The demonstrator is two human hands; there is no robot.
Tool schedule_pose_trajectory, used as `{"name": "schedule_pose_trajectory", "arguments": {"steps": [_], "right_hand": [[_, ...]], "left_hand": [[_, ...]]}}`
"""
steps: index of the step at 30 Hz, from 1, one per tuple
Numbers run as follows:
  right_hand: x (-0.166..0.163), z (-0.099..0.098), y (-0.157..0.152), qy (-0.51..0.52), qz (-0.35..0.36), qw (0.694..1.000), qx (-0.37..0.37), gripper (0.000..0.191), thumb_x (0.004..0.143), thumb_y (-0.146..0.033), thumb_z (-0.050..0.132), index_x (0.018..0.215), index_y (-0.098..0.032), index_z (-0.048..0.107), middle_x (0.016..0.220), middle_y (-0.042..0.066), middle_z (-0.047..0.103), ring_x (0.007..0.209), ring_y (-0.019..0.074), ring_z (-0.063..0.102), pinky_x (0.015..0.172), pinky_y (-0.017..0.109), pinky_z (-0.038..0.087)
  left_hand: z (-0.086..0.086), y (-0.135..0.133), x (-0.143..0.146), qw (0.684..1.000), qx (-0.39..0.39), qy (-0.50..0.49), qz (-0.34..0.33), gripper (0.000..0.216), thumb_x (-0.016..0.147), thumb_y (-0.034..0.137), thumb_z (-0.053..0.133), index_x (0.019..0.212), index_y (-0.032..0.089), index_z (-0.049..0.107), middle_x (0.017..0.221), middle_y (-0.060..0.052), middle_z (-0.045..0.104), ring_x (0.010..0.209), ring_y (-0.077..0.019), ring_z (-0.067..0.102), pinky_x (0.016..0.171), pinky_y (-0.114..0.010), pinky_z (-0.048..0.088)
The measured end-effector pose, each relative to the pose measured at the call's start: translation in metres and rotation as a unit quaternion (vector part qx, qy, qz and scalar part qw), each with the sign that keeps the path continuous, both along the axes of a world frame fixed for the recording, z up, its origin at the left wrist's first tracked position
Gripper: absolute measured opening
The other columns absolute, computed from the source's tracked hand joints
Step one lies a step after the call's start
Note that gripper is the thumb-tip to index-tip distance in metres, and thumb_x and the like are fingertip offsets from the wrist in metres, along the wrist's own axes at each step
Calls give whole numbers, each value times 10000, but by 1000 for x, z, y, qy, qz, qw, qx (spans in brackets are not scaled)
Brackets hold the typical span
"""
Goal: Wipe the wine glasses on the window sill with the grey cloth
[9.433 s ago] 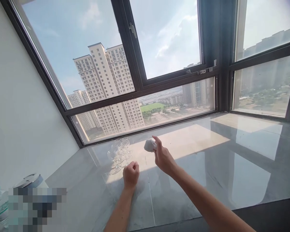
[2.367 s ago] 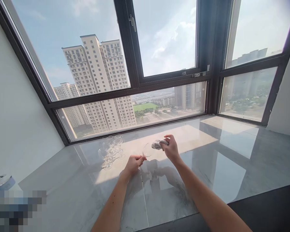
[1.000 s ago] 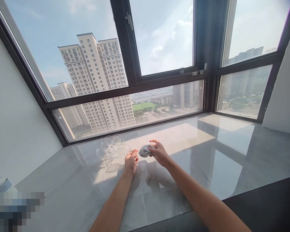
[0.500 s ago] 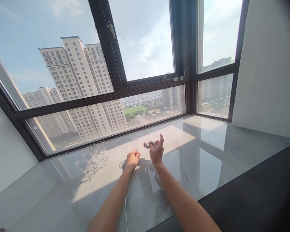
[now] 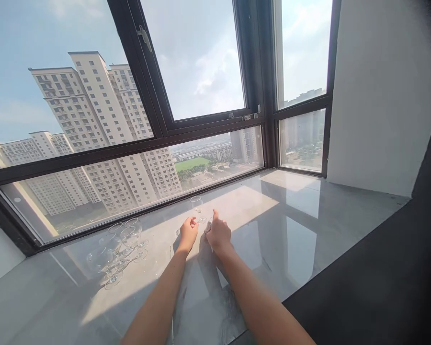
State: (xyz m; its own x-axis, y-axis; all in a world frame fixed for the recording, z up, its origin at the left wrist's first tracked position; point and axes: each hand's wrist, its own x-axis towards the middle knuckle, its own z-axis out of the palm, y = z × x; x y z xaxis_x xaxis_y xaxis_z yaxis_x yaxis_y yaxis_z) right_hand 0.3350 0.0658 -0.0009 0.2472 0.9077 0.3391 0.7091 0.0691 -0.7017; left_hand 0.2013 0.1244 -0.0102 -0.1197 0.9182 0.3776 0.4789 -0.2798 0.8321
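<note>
A clear stemmed glass (image 5: pixel 197 207) stands upright on the glossy grey stone sill (image 5: pixel 301 230), in the sunlit patch just beyond my hands. My left hand (image 5: pixel 188 233) rests on the sill beside the glass's foot, its fingers loosely apart and holding nothing. My right hand (image 5: pixel 219 234) is closed with the thumb up. A bit of grey cloth (image 5: pixel 208 227) shows at its left edge, between the two hands. Several more stemmed glasses (image 5: pixel 118 244) stand in a cluster to the left.
Dark-framed windows (image 5: pixel 158 120) run along the back of the sill, with a handle (image 5: pixel 143 36) high up. A white wall (image 5: pixel 380 96) closes the right end. A dark surface (image 5: pixel 380 287) lies at the sill's front right edge.
The glass I held tilted in my left hand now stands upright on the sill, right of the cluster. My right hand dropped to the sill with the cloth. The view swung right.
</note>
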Motion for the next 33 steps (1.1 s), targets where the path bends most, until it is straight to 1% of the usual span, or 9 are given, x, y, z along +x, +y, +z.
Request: {"name": "schedule_pose_trajectory", "arguments": {"steps": [3,8,10,13,16,19,22,27,33], "right_hand": [[1,0,-5,-47,12,999,-16,903,689,-63,635,1515,-195,294,895,128,695,1025,307,589,748,337,421],[0,1,-18,-125,-2,992,-12,744,734,-51,602,1453,-117,419,994,186,685,1154,346,534,1002,468,306],[-2,0,-21,-142,8,990,-17,729,734,-17,569,1445,-86,422,1014,197,679,1130,345,552,997,458,311],[-5,-4,-22,-145,34,988,-35,764,717,19,531,1459,-77,376,1153,198,643,1077,308,581,902,375,382],[-7,-11,-20,-150,41,987,-29,779,707,11,530,1458,-98,354,1318,196,553,1128,301,549,878,336,395],[-9,-16,-18,-155,37,987,-19,747,712,12,516,1436,-99,365,1337,197,520,1110,291,547,856,323,401],[-9,-16,-18,-153,40,987,-14,736,727,14,497,1442,-83,348,1302,195,537,1084,277,553,839,316,404],[-12,-12,-22,-177,49,982,-47,812,725,-18,540,1494,-45,280,1019,163,656,1093,309,539,813,330,402],[-16,-13,-28,-215,50,974,-54,804,741,51,466,1514,-80,285,1058,169,667,1054,291,573,805,343,385]], "left_hand": [[0,-38,-19,999,42,21,14,171,734,152,624,875,207,705,801,-33,662,731,-168,561,779,-292,438],[8,-109,-62,993,100,65,20,124,789,203,584,815,243,699,785,-33,639,697,-183,523,744,-299,417],[15,-131,-82,982,135,107,81,129,828,230,543,848,239,670,792,-34,612,729,-192,520,770,-309,418],[27,-149,-116,936,218,120,249,198,835,254,519,1017,212,586,973,-69,576,891,-222,519,880,-350,423],[34,-149,-149,864,243,60,438,475,743,238,569,1196,152,452,1175,-141,476,1083,-282,460,992,-430,388],[31,-141,-171,836,161,-2,524,628,686,218,578,1270,123,369,1243,-188,426,1188,-347,411,1016,-500,364],[24,-133,-182,845,76,-44,527,645,700,243,562,1298,152,338,1297,-198,417,1223,-385,409,977,-526,385],[12,-124,-191,859,3,-68,508,651,728,289,524,1332,158,318,1277,-193,494,1236,-395,436,956,-509,401],[2,-115,-198,879,-44,-11,475,561,699,325,569,1240,214,473,1294,-202,552,1239,-434,461,960,-586,367]]}}
